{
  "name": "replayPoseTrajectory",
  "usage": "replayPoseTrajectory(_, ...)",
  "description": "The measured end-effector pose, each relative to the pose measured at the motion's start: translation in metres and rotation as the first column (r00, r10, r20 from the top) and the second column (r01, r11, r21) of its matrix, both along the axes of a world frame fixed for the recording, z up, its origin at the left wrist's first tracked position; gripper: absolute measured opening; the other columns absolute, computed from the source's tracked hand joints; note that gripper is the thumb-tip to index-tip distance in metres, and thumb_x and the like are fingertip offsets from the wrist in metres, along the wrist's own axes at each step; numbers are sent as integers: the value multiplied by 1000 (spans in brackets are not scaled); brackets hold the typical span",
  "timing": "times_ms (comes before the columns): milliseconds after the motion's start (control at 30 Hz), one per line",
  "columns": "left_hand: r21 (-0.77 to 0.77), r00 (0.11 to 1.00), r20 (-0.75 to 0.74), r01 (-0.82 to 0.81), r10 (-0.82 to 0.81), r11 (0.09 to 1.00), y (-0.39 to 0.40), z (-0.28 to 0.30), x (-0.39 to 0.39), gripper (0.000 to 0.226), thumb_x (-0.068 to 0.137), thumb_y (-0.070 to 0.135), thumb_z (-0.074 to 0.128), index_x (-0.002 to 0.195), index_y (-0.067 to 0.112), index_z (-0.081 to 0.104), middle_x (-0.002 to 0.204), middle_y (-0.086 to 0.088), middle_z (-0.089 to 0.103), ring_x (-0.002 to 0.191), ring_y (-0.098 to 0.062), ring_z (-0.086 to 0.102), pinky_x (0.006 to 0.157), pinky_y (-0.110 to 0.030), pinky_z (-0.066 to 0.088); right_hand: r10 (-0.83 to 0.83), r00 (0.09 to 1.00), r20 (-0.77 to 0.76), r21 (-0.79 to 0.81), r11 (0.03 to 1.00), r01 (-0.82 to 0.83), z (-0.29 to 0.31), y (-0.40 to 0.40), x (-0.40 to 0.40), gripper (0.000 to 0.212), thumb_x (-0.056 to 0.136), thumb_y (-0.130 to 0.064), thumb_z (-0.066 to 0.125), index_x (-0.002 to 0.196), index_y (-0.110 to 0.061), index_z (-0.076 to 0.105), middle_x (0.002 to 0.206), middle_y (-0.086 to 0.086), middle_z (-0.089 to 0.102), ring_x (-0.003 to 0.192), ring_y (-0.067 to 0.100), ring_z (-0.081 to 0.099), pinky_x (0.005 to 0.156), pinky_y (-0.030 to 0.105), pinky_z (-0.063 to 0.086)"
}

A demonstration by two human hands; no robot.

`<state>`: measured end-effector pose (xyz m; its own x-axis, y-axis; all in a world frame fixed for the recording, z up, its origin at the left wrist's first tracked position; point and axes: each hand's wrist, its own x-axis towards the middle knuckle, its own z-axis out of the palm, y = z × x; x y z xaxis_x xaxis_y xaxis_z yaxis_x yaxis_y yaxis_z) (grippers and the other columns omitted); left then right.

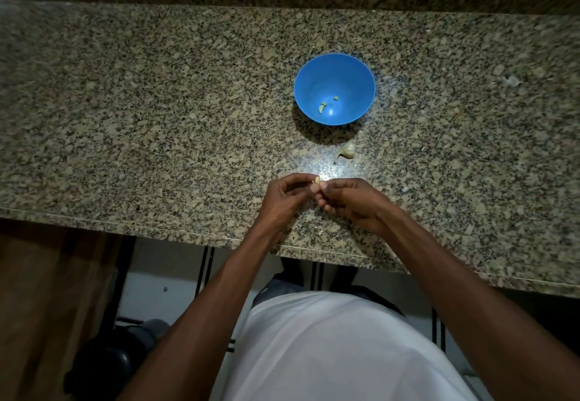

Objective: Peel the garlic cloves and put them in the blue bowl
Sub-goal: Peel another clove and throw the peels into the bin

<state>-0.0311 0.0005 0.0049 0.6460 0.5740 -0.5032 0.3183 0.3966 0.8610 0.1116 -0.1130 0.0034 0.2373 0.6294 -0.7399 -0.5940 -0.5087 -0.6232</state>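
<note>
Both hands meet over the granite surface (pixel 157 102): left hand (pixel 284 195) and right hand (pixel 351 201) pinch one garlic clove (pixel 316 180). Blue bowl (pixel 334 64) beyond holds peeled pieces (pixel 322 107); an unpeeled clove (pixel 346 150) lies between.

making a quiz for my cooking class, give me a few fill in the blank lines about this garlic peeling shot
1. The bowl on the counter is coloured ____.
2. The left hand and the right hand pinch one garlic clove ____ them.
3. The unpeeled clove lies on the counter between the bowl and the ____.
4. The pale peeled pieces lie ____ the bowl.

Missing words: blue; between; hands; inside
</note>
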Motion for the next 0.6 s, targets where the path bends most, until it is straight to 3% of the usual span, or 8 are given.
replayPoseTrajectory(100, 48, 999, 5, -47, 47, 998, -2, -5, 0, 18, 94, 9, 76, 110, 2, 76, 104, -10, 79, 97, -17, 75, 79, -26, 59, 114, 975, 192, 8, 993, -117, 2, -1, -3, 23, 103, -21, 67, 104, -2, 79, 94, 16, 79, 86, 25, 72, 81, 37, 60)
replayPoseTrajectory(167, 81, 998, -17, -64, 66, 995, -1, -6, 0, 16, 96, 9, 74, 111, 3, 76, 103, -7, 79, 96, -15, 75, 80, -27, 60, 191, 885, 425, -27, 980, -198, 0, -5, -1, 22, 104, -23, 67, 104, -5, 80, 91, 14, 80, 84, 28, 76, 85, 47, 63)
replayPoseTrajectory(233, 90, 998, -16, -53, 55, 994, 0, -6, 0, 16, 98, 7, 71, 112, 2, 75, 102, -10, 79, 92, -17, 76, 81, -28, 62, 147, 801, 580, -17, 986, -169, -2, -9, 2, 18, 102, -22, 70, 110, -10, 80, 90, 6, 81, 85, 24, 79, 86, 50, 64)
replayPoseTrajectory(367, 142, 1000, -24, -14, 18, 990, -3, 0, 2, 17, 95, 4, 73, 111, 5, 78, 100, 0, 80, 92, -8, 76, 78, -22, 60, 10, 880, 476, 138, 987, -86, 6, -10, 2, 28, 96, -12, 76, 123, -5, 76, 106, 9, 81, 95, 28, 79, 89, 48, 64)
replayPoseTrajectory(500, 203, 998, -60, -8, 20, 979, -4, -1, 4, 27, 94, 6, 76, 121, 10, 73, 104, -10, 77, 94, -13, 76, 77, -25, 62, 24, 810, 586, 99, 990, -101, 7, -7, 0, 21, 86, -20, 87, 105, -13, 83, 93, 0, 82, 86, 17, 80, 87, 43, 65)
replayPoseTrajectory(600, 418, 991, -133, 71, -16, 906, -5, -3, 5, 27, 96, 5, 71, 120, 16, 67, 89, -2, 76, 83, -6, 75, 73, -24, 63, 65, 757, 650, 51, 990, -129, 5, -4, -3, 14, 89, -22, 85, 98, -12, 84, 84, -1, 81, 78, 17, 79, 82, 45, 66)
